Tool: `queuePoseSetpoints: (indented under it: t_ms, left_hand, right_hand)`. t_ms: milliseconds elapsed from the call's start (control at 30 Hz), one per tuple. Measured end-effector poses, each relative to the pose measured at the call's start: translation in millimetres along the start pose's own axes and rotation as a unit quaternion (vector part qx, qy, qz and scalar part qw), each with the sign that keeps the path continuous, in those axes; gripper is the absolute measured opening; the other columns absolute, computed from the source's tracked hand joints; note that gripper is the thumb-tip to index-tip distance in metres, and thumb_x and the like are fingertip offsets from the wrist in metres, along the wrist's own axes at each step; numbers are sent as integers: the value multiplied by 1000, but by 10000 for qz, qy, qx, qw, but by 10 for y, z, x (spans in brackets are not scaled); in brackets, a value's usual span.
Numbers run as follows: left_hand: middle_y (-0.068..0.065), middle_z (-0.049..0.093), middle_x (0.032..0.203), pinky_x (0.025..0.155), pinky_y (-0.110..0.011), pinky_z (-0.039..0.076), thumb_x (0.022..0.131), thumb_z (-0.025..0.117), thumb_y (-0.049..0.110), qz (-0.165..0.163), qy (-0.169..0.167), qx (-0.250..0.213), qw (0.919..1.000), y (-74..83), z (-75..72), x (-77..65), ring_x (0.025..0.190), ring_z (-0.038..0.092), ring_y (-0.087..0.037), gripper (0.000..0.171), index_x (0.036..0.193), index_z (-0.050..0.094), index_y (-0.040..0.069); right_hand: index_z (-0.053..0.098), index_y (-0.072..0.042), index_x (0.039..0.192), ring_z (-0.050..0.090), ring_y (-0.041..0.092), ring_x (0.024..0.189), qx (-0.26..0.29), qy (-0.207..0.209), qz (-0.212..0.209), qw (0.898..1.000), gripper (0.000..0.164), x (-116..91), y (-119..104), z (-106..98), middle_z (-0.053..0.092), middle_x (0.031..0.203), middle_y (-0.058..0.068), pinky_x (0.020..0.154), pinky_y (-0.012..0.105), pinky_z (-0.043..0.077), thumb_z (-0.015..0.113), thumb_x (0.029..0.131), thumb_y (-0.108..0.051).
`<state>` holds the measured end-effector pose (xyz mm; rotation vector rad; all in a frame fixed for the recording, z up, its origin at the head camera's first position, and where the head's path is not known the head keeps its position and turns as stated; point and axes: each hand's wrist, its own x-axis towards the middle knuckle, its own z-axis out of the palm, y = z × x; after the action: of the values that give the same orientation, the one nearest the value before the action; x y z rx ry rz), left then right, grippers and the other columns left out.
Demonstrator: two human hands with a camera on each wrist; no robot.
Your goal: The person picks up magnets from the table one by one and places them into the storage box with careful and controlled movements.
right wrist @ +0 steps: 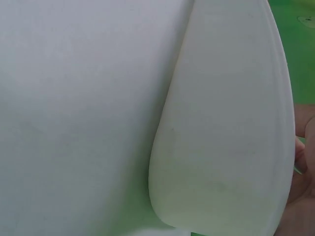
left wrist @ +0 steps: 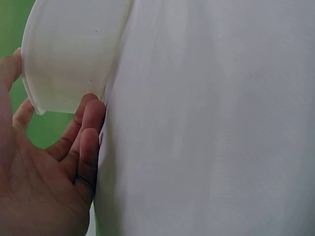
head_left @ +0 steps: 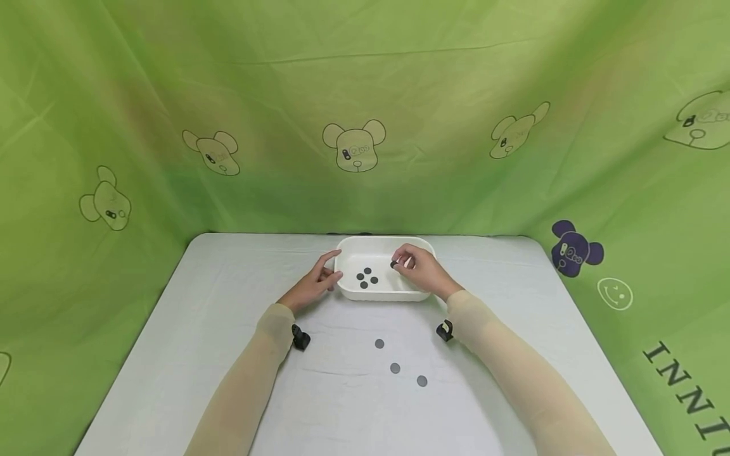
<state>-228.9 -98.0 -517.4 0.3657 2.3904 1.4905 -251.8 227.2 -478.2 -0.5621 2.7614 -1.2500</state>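
A white rectangular tray [head_left: 384, 296] stands toward the far side of the table. Inside it, several small dark grey round discs [head_left: 374, 280] lie together on the left part of the floor. My right hand [head_left: 421, 268] reaches over the right end and pinches another dark disc [head_left: 394, 264] between thumb and fingers. In the right wrist view the tray wall hides most of that hand [right wrist: 302, 172]. At the tray's left end, my left hand [head_left: 311, 284] touches the rim with spread, relaxed fingers; the left wrist view shows its fingertips beside the outer wall [left wrist: 74, 59].
Three more grey discs, including the nearest disc [head_left: 422, 380], lie apart on the white-covered table [head_left: 342, 405] between the forearms. A green printed curtain [head_left: 274, 190] surrounds the table's back and sides. Each wrist bears a small black device [head_left: 300, 338].
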Motion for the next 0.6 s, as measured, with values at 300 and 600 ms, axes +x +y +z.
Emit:
queuePoseSetpoints:
  t_ms: [300,600]
  left_hand:
    - [-11,67,122,97,-44,48,111,59,49,-42,2,-59,10000,-5,0,4,100,67,-22,65,167,27,45]
    - [-11,66,122,99,-46,47,110,59,49,-77,-1,-92,9999,3,-5,-2,100,67,-23,65,167,26,46]
  right_hand:
    - [70,-3,109,59,18,82,-83,-161,18,9998,10,139,19,57,69,95,10,79,33,49,73,99,-3]
    - [69,-7,109,59,19,80,-6,-552,649,9964,12,206,76,155,67,95,8,76,34,49,71,98,-4]
